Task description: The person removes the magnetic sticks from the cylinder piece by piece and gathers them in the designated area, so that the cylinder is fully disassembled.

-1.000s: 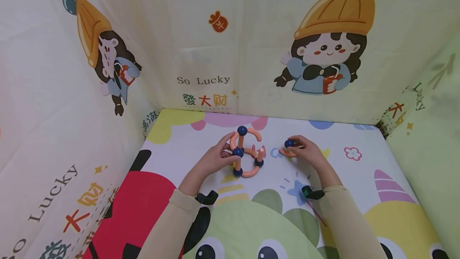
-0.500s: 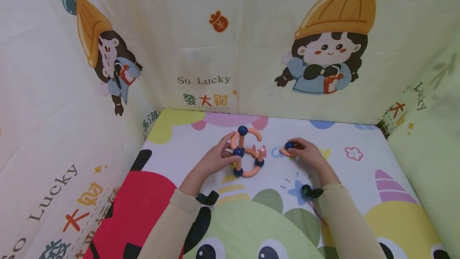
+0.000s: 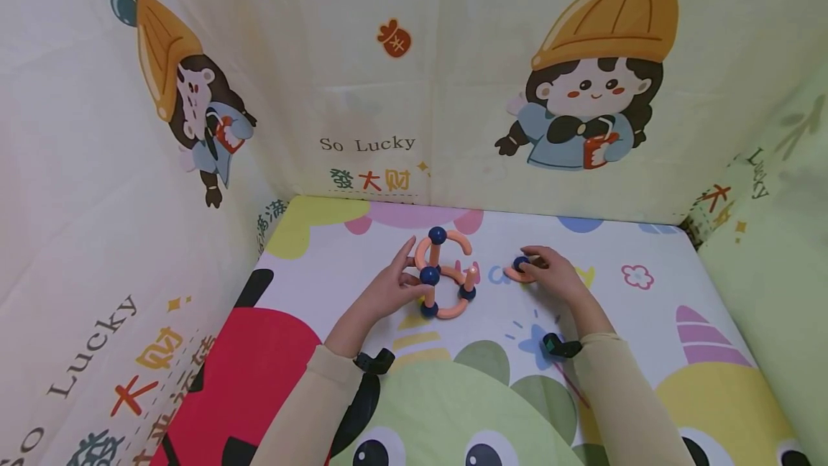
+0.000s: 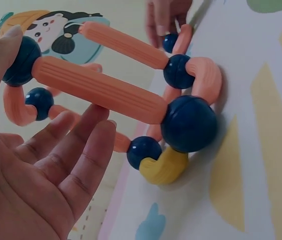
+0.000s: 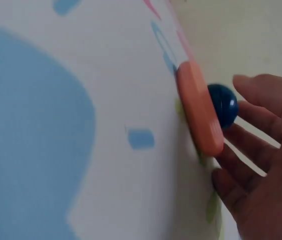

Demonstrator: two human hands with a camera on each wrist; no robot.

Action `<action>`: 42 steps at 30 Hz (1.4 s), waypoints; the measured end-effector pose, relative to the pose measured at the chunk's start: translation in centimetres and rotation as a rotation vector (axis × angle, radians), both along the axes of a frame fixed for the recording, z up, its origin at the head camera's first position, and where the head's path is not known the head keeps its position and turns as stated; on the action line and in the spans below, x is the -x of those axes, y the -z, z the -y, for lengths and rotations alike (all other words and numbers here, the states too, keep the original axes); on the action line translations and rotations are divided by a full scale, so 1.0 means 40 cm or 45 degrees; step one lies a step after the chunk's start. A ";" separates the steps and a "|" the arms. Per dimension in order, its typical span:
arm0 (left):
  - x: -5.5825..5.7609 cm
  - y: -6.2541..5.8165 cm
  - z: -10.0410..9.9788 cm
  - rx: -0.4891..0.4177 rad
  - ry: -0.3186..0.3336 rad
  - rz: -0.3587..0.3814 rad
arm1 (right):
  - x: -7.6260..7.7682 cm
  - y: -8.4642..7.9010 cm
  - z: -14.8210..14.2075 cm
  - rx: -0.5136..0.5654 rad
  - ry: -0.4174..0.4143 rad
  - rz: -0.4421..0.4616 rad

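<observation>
A magnetic stick-and-ball structure [image 3: 448,272] of orange sticks and navy balls stands upright on the table. My left hand [image 3: 389,288] is at its left side. In the left wrist view, the thumb lies against a navy ball [image 4: 23,61], and loosely spread fingers reach behind an orange stick [image 4: 100,90]. A yellow curved stick [image 4: 166,167] shows at the base. To the right, a curved orange stick [image 5: 199,109] lies flat with a navy ball [image 5: 223,105] on it. My right hand [image 3: 558,275] is around this ball, its thumb apart from it and its fingers loosely bent beside it.
The cartoon-print tabletop [image 3: 601,293] meets a printed cloth wall [image 3: 466,113] at the back, with cloth on both sides too. Black wrist cameras [image 3: 375,361] sit at both sleeves.
The right-hand ball and curved stick have come down slightly, and the right thumb and fingers have loosened from the ball. The left index finger has lifted off the structure, which stays in place.
</observation>
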State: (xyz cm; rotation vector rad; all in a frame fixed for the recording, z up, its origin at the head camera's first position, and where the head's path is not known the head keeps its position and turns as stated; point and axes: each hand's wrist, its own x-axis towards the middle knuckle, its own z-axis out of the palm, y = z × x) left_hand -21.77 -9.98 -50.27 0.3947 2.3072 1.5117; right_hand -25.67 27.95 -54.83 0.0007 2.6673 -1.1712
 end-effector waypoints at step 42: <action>-0.064 0.155 -0.028 0.231 -0.084 -0.299 | -0.099 0.004 0.244 0.713 -0.286 0.158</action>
